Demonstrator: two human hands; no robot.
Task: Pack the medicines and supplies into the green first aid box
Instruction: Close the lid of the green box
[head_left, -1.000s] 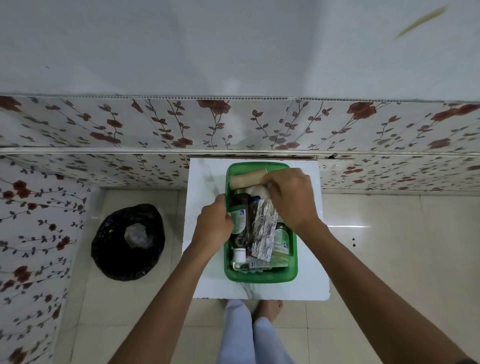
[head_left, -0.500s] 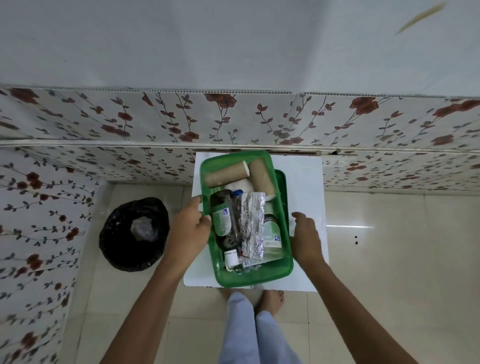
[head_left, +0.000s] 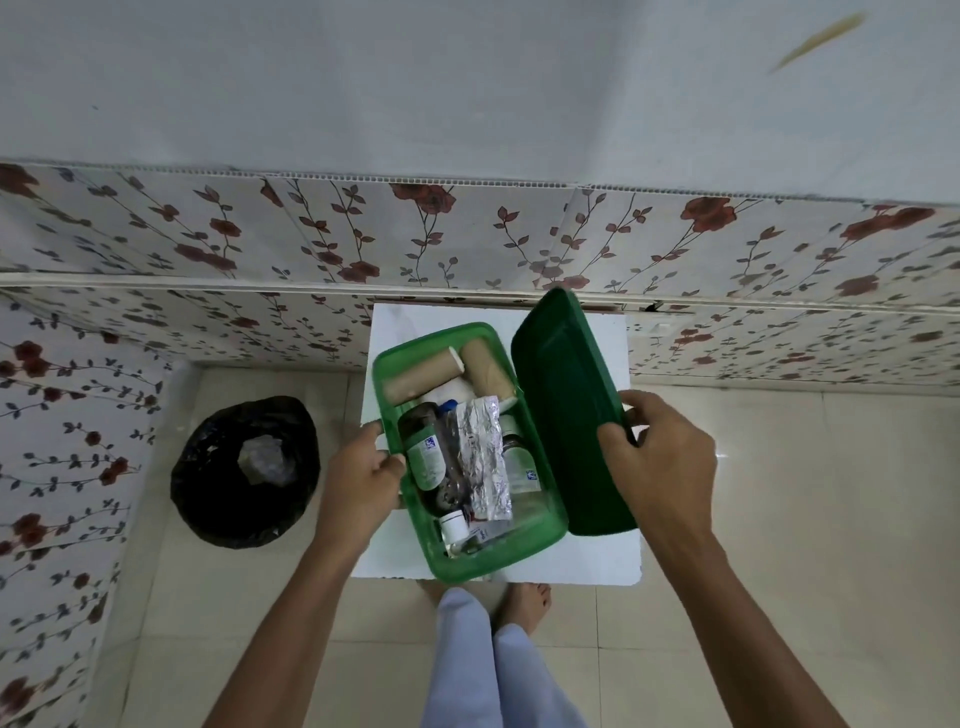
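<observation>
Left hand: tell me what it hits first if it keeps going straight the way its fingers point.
The left hand grips the box wall, fingers aimed right across the opening. Straight on, it would likely meet the dark bottle first, then the foil strip. Depth is unclear.

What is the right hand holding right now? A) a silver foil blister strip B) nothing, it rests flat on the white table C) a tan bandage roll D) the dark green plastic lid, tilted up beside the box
D: the right hand grips the edge of the dark green plastic lid, raised on its side to the right of the open green plastic box, while the silver foil strip lies inside the box.
</observation>
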